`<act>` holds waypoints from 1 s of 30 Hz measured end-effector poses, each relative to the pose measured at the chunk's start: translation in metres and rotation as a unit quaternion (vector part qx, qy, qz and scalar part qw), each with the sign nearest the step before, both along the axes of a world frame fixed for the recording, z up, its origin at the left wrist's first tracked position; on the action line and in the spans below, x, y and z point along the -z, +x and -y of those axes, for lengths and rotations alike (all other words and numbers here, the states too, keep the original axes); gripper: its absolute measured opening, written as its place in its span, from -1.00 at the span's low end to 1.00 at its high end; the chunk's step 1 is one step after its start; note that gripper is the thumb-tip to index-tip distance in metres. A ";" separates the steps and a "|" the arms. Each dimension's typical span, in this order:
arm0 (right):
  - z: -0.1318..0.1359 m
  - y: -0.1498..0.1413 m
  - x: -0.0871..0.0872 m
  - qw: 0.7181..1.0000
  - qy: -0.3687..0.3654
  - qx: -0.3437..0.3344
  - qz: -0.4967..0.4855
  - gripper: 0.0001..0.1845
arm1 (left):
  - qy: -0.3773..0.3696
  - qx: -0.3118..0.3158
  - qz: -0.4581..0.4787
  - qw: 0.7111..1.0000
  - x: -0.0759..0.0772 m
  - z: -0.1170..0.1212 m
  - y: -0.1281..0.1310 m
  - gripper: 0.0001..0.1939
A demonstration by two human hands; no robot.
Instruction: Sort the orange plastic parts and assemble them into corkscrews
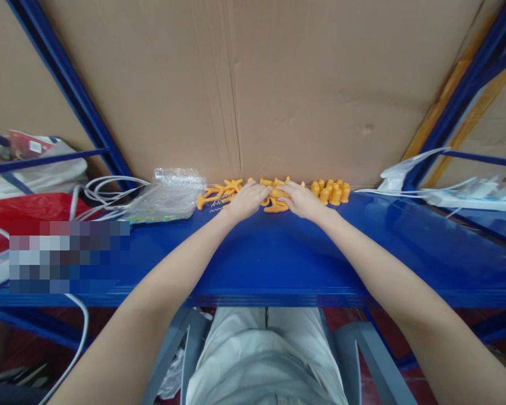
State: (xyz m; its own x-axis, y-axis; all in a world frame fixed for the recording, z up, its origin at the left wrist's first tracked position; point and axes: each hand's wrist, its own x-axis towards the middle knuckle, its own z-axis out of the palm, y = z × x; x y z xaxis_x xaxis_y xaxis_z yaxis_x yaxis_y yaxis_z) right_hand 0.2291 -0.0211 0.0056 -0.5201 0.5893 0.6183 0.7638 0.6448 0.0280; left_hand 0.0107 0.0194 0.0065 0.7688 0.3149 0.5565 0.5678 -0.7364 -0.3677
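Yellow-orange plastic pieces (275,207), some curved, lie between the left hand (248,198) and the right hand (301,198), toward the back of the blue metal worktop (270,259). I judge them light, stiff and slightly slippery, best pinched across their narrower parts. Both hands' fingers look bent over them; I can't tell whether they close on any piece.

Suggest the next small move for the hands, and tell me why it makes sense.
Probably draw the orange pieces between the left hand and right hand slightly nearer: both hands are at them, reaching well forward, and the pieces lie far back on the blue table, close to the cardboard.
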 end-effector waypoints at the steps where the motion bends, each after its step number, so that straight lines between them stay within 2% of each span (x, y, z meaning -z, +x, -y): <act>1: 0.002 0.000 -0.002 1.000 0.010 0.014 0.018 -0.65 | -0.016 -0.006 -0.003 1.000 -0.001 0.002 0.002 -0.61; 7: 0.013 -0.001 -0.014 0.982 0.126 0.079 0.115 -0.69 | -0.145 -0.003 0.076 0.987 -0.004 0.010 0.014 -0.80; 10: 0.012 0.002 -0.017 0.971 0.182 0.082 0.133 -0.67 | -0.256 0.034 0.158 0.953 -0.007 0.010 0.017 -0.82; 13: 0.009 0.008 -0.016 0.964 0.211 0.080 0.140 -0.64 | -0.403 0.080 0.226 0.883 -0.012 0.013 0.021 -0.76; 16: 0.007 0.012 -0.015 0.967 0.212 0.071 0.122 -0.65 | -0.540 0.103 0.252 0.796 -0.018 0.020 0.021 -0.71; 19: 0.008 0.012 -0.016 0.974 0.195 0.064 0.099 -0.65 | -0.641 0.128 0.267 0.708 -0.024 0.027 0.019 -0.74; 22: 0.009 0.011 -0.017 0.978 0.181 0.062 0.086 -0.61 | -0.711 0.145 0.280 0.628 -0.029 0.030 0.016 -0.77; 25: 0.010 0.010 -0.018 0.981 0.173 0.056 0.065 -0.62 | -0.762 0.145 0.288 0.562 -0.032 0.031 0.013 -0.80; 28: 0.010 0.009 -0.018 0.983 0.170 0.054 0.039 -0.64 | -0.791 0.144 0.300 0.513 -0.033 0.031 0.012 -0.77; 30: 0.009 0.009 -0.017 0.982 0.175 0.060 0.030 -0.62 | -0.803 0.144 0.302 0.493 -0.033 0.031 0.012 -0.76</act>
State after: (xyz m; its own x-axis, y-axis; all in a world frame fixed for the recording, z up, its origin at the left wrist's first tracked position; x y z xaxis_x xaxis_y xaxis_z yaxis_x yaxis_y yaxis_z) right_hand 0.2382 -0.0300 0.0227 -0.5016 0.4042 0.7649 0.8236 0.4936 0.2793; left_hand 0.0223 -0.0114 0.0398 0.7576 0.6480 -0.0783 0.0035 0.1159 0.9933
